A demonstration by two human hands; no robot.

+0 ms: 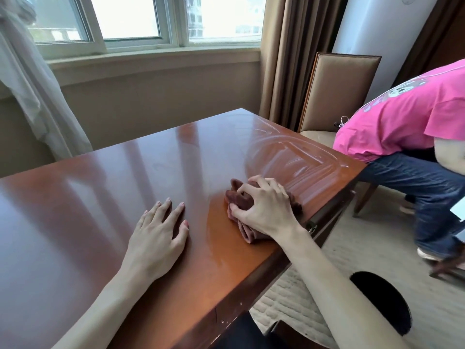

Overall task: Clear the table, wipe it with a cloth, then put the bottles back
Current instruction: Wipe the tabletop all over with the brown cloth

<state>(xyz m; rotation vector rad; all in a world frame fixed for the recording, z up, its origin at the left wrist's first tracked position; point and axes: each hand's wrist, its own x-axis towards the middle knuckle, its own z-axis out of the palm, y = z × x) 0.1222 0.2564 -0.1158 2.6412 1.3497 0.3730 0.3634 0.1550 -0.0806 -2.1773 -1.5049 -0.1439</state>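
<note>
Curtain [30, 96], sheer and white, is hanging at the far left beside the window [141, 21], beyond the far left corner of the wooden table [88, 185]. I am resting my left hand [157, 235] flat on the tabletop near the middle of its near edge, fingers straight and spread a little, palm down, holding nothing. Just to its right, near the right edge of the tabletop, I am pressing my right hand [264, 207] down on a reddish-brown cloth [241, 197], my fingers curling over its bunched folds and my thumb pinching it from the near side. The cloth is lying crumpled on the tabletop, with one fold sticking out under my wrist toward the near right corner. Wet arcing streaks [289, 152] are shining on the tabletop beyond the cloth, running toward the far right corner. I am seeing no bottles on the tabletop. Past the right edge, a tan upholstered chair [347, 84] is standing in front of a brown curtain [289, 51], and a person in a pink shirt [402, 117] and blue jeans [427, 197] is bending over beside it on the pale carpet [364, 260].
</note>
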